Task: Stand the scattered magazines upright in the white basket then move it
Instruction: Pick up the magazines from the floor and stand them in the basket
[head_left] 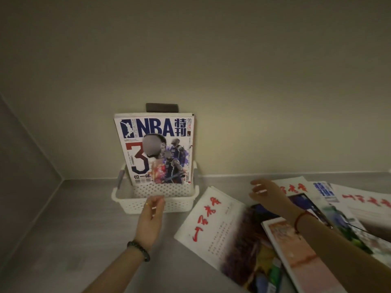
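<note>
A white perforated basket (127, 203) stands against the back wall. An NBA magazine (155, 149) stands upright in it, leaning on the wall. My left hand (151, 218) hovers at the basket's front rim, fingers loosely curled, holding nothing. My right hand (267, 194) reaches over the scattered magazines to the right, fingers spread and empty. A white magazine with red script (213, 227) lies flat just right of the basket. A pinkish one (296, 250) overlaps it, partly under my right forearm. Several more (359, 204) lie fanned out behind.
The grey tabletop (74, 229) meets a side wall at the left and the beige back wall behind. A dark bracket (161, 107) sits on the wall above the upright magazine.
</note>
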The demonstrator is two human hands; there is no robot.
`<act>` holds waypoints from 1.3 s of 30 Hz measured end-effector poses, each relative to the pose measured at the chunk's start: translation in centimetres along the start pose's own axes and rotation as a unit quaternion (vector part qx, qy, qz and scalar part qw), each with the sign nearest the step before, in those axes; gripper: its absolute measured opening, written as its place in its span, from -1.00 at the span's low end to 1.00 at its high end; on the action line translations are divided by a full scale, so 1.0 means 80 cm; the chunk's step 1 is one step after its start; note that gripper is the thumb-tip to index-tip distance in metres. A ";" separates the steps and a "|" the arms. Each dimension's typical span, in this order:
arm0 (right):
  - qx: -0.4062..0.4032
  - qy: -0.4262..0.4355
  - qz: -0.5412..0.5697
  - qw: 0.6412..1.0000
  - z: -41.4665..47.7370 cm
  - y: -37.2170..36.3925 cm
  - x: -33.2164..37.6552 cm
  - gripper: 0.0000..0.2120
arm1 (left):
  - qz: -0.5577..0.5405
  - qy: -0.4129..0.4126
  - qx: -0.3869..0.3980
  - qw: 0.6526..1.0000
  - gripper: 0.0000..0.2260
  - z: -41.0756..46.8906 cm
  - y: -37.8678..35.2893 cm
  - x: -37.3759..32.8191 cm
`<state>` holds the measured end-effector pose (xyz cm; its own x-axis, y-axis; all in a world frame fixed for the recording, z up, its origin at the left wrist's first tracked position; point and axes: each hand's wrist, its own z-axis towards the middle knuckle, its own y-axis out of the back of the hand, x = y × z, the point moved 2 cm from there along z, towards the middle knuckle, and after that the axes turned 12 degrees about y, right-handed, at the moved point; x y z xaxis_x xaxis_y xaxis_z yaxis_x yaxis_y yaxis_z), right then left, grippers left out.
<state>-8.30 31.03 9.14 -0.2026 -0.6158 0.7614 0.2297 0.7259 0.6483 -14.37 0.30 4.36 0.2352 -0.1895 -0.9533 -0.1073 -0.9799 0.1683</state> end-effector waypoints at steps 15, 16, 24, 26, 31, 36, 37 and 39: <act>0.072 -0.156 -0.125 0.977 -0.154 0.121 -0.215 -0.52 | 0.029 0.218 0.204 0.954 -0.72 -0.142 -0.272 0.062; 0.074 -0.167 -0.150 0.972 -0.162 0.128 -0.224 -0.55 | 0.025 0.226 0.215 0.950 -0.76 -0.148 -0.283 0.064; 0.094 -0.211 -0.073 0.970 -0.185 0.139 -0.262 -0.74 | 0.001 0.156 0.255 0.954 -0.79 -0.185 -0.333 0.064; 0.093 -0.196 -0.050 0.975 -0.184 0.140 -0.259 -0.80 | -0.003 0.139 0.249 0.959 -0.80 -0.190 -0.336 0.059; 0.053 -0.023 -0.083 0.995 -0.151 0.169 -0.199 -0.92 | 0.096 -0.006 0.193 0.976 -0.73 -0.186 -0.332 0.012; 0.050 0.168 -0.204 0.963 -0.110 0.203 -0.080 -0.90 | 0.346 -0.231 0.048 0.908 -0.30 -0.174 -0.312 -0.080; 0.038 0.195 -0.213 0.957 -0.105 0.209 -0.055 -0.87 | 0.368 -0.258 0.019 0.893 -0.30 -0.174 -0.301 -0.099; 0.021 0.224 -0.223 0.948 -0.096 0.218 -0.010 -0.85 | 0.374 -0.302 -0.052 0.875 -0.34 -0.175 -0.276 -0.132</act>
<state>3.20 41.81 19.88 0.1569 -0.9260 0.3433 0.1769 0.3684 0.9127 -0.97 23.05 14.22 -0.4211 -0.7438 -0.5191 0.0834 -0.6016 0.7944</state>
